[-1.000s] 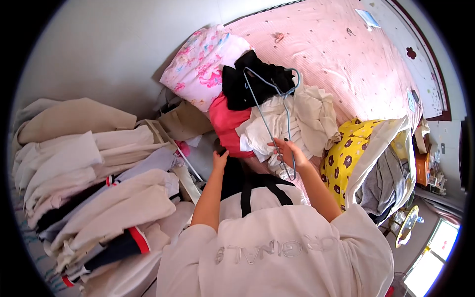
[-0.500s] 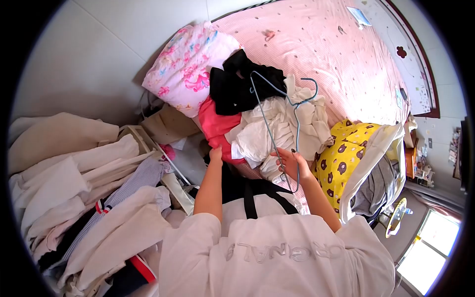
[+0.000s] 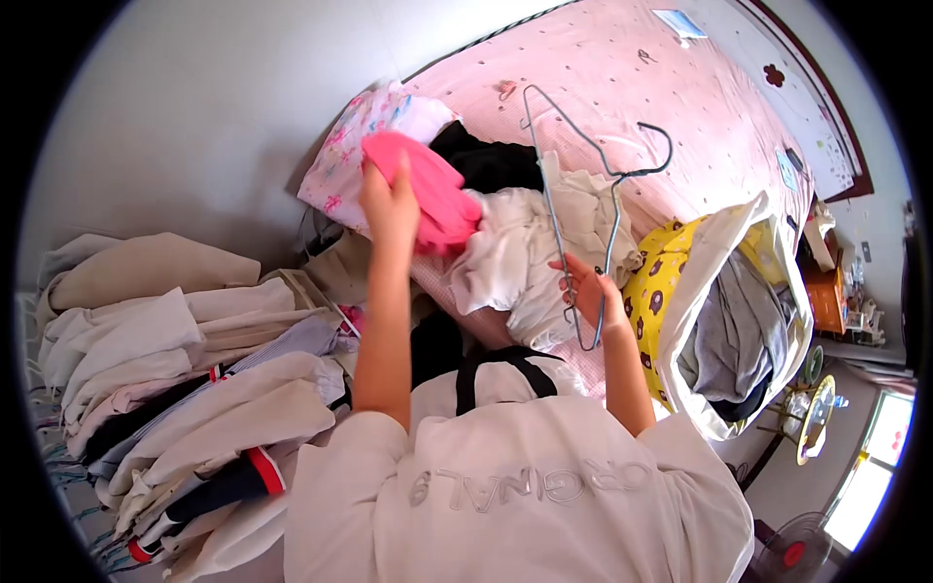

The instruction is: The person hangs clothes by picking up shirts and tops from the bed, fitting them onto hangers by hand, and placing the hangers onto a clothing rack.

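Pink cloth (image 3: 434,189) was clenched in the grip of the left hand (image 3: 391,202) over the bed (image 3: 724,112); the right hand (image 3: 593,293) grasped the hanger (image 3: 619,176), which was bare. White clothes (image 3: 510,243) and black cloth (image 3: 496,163) lay unhung.

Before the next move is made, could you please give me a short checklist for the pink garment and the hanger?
1. Pink garment held in the left hand: ok.
2. Hanger held in the right hand: ok.
3. Hanger bare, with no garment hung on it: ok.
4. Pink garment spread out flat: not ok, it is bunched up.
5. Neck opening of the pink garment located: cannot tell, it is blurred.
6. Hanger free of the white clothes: cannot tell, they overlap in this view.
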Demonstrator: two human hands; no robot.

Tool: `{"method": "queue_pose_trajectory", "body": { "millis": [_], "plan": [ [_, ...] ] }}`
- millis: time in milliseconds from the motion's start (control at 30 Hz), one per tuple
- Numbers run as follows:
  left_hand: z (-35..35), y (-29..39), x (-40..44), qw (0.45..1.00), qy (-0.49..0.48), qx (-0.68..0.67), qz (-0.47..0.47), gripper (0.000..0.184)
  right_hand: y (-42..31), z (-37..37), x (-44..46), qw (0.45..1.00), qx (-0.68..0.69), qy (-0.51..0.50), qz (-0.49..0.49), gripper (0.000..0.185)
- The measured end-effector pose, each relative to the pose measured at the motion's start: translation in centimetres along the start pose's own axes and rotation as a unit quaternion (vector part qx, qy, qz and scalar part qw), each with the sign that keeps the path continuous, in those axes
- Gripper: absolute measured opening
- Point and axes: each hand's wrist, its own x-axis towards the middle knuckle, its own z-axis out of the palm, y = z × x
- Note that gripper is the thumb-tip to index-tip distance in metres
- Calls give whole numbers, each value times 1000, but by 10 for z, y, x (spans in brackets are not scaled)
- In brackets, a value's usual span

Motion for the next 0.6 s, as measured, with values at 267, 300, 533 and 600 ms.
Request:
{"method": "queue_pose_trajectory", "body": {
  "millis": [267,300,533,600],
  "plan": [
    [19,102,31,908,-126,164,364,7,-31,1,-33,988,-77,76,-108,84],
    [32,107,9,891,-172,176,381,6,-32,1,-36,986,-80,84,-122,84],
    [86,-62,-226,786,-517,-12,339,23,-51,5,-49,968,-150,129,-154,86],
    [70,-100,-255,705,-694,-29,144,31,-47,-6,-50,971,-160,119,-130,84]
  ]
}}
